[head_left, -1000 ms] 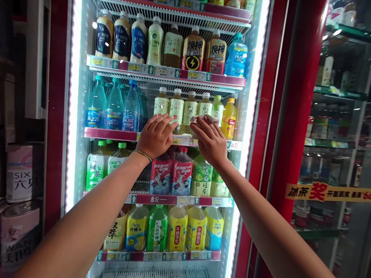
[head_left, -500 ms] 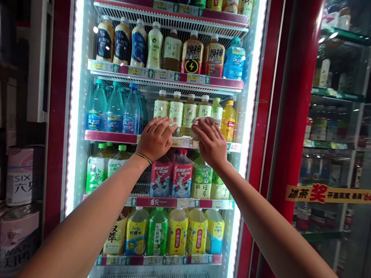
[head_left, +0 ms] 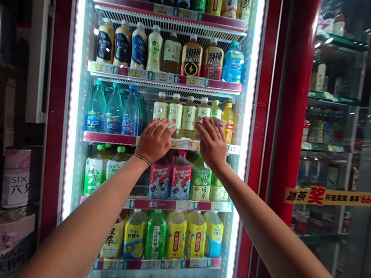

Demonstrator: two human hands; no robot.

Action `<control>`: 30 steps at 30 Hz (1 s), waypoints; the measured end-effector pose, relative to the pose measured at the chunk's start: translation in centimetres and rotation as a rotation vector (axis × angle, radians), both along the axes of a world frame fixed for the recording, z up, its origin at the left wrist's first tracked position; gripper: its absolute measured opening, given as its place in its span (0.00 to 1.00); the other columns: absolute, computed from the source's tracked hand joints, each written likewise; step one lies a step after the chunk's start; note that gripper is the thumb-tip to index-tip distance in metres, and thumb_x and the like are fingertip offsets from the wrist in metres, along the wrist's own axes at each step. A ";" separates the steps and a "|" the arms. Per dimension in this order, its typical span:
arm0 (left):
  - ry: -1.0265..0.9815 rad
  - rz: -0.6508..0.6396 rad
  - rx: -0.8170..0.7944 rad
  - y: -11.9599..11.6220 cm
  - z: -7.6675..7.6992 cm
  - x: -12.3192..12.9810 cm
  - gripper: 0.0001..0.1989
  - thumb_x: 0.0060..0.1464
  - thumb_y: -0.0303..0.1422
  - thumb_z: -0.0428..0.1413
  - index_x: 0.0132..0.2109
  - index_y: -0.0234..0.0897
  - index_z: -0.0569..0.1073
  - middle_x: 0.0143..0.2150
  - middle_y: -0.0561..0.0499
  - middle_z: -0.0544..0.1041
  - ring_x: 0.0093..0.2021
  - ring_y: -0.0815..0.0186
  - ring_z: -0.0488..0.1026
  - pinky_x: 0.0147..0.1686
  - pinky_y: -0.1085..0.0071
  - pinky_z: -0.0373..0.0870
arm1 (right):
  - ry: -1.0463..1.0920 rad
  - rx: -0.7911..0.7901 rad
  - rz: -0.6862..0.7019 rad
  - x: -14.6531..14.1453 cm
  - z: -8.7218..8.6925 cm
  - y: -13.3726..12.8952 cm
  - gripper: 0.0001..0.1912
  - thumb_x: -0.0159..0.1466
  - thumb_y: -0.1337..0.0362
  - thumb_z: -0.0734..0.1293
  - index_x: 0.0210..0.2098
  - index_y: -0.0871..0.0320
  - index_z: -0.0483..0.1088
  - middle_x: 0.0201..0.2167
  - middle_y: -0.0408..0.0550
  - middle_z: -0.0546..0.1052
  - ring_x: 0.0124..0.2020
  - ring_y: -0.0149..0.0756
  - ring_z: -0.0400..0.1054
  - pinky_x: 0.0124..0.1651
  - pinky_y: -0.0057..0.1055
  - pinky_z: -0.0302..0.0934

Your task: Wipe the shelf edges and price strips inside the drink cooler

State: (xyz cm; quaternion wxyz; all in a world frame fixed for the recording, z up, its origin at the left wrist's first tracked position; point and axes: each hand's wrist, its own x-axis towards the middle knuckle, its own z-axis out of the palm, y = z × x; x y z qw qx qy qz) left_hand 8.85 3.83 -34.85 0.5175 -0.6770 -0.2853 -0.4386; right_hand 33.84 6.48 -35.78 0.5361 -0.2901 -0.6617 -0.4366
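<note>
mid-frame, the left hand lies spread flat on the fridge glass; the right hand presses a white cloth against it.

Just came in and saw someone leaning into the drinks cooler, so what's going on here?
A person stands at a lit drinks cooler, both arms stretched to the middle shelf. The right hand presses a pale cloth against the tea bottles there. The left hand rests beside it at the shelf's front edge, fingers spread, holding nothing that shows. Blue water bottles stand to the left on the same shelf.
</note>
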 end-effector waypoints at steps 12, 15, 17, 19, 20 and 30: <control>-0.002 -0.002 -0.003 -0.2 0.0 0.1 0.20 0.65 0.29 0.49 0.61 0.39 0.75 0.62 0.43 0.77 0.67 0.54 0.70 0.71 0.49 0.62 | -0.075 -0.016 0.022 0.0 0.1 0.1 0.37 0.71 0.69 0.61 0.74 0.34 0.51 0.73 0.35 0.63 0.75 0.47 0.55 0.76 0.54 0.54; -0.005 -0.010 -0.016 -0.1 0.0 0.0 0.20 0.65 0.29 0.49 0.61 0.40 0.75 0.62 0.43 0.77 0.68 0.53 0.69 0.71 0.48 0.61 | 0.115 0.022 0.037 -0.1 0.1 0.0 0.38 0.71 0.71 0.58 0.75 0.35 0.49 0.73 0.38 0.63 0.75 0.49 0.54 0.75 0.59 0.54; 0.000 -0.013 -0.011 -0.1 0.0 0.0 0.20 0.65 0.28 0.49 0.61 0.40 0.75 0.62 0.43 0.77 0.68 0.53 0.69 0.71 0.49 0.61 | 0.024 0.009 0.039 -0.1 0.2 0.0 0.38 0.70 0.71 0.59 0.75 0.35 0.50 0.73 0.37 0.63 0.75 0.48 0.54 0.76 0.57 0.54; 0.000 -0.016 -0.006 -0.1 0.0 -0.1 0.20 0.65 0.28 0.49 0.61 0.40 0.75 0.62 0.43 0.77 0.68 0.54 0.69 0.71 0.49 0.61 | -0.099 -0.011 0.030 -0.1 0.2 0.0 0.38 0.70 0.70 0.60 0.74 0.34 0.51 0.73 0.35 0.64 0.75 0.46 0.55 0.76 0.54 0.54; -0.004 -0.019 -0.010 -0.1 0.0 -0.1 0.21 0.65 0.28 0.49 0.61 0.40 0.75 0.62 0.44 0.77 0.68 0.54 0.69 0.72 0.49 0.61 | -0.097 -0.013 0.025 -0.1 0.2 0.1 0.38 0.70 0.70 0.60 0.74 0.33 0.51 0.73 0.35 0.64 0.75 0.46 0.55 0.76 0.54 0.54; -0.016 -0.024 -0.028 0.0 -0.1 -0.1 0.21 0.64 0.27 0.49 0.61 0.41 0.75 0.62 0.44 0.77 0.68 0.54 0.69 0.72 0.49 0.60 | -0.018 0.000 0.023 0.0 0.1 -0.2 0.38 0.70 0.71 0.60 0.74 0.34 0.52 0.72 0.37 0.65 0.74 0.47 0.56 0.77 0.56 0.51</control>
